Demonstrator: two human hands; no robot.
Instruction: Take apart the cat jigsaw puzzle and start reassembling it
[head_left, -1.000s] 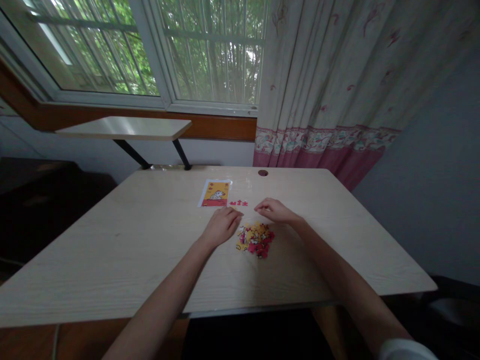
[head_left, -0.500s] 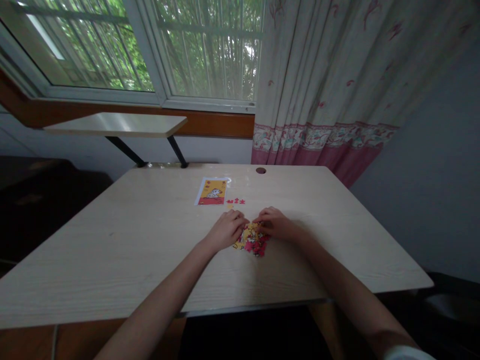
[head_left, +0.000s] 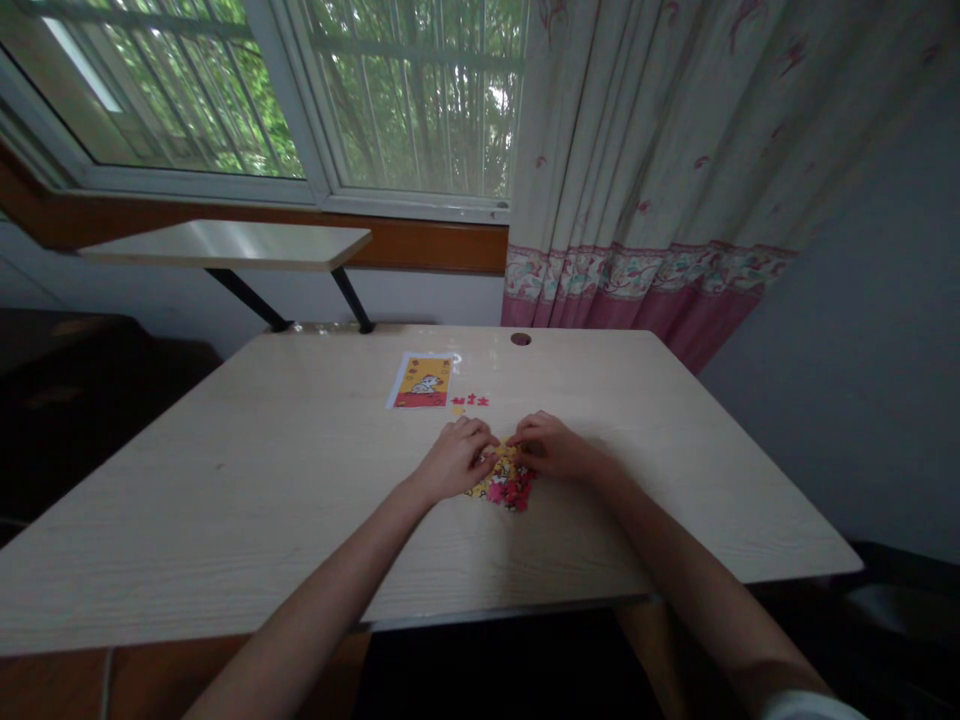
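Note:
A small heap of red and yellow puzzle pieces lies in the middle of the pale wooden table. My left hand and my right hand rest on the heap's far edge, fingertips meeting over it. Both hands have their fingers curled and pinched at the pieces; which pieces they hold is too small to make out. Beyond the hands lie a few joined red pieces and a yellow and red picture card.
A round cable hole sits near the table's far edge. A raised shelf on black brackets stands at the back left under the window. A patterned curtain hangs at the back right. Dark furniture lies to the left.
Both hands have drawn back from near the red pieces and come together on top of the heap, covering its far part. The card and the red pieces have not moved.

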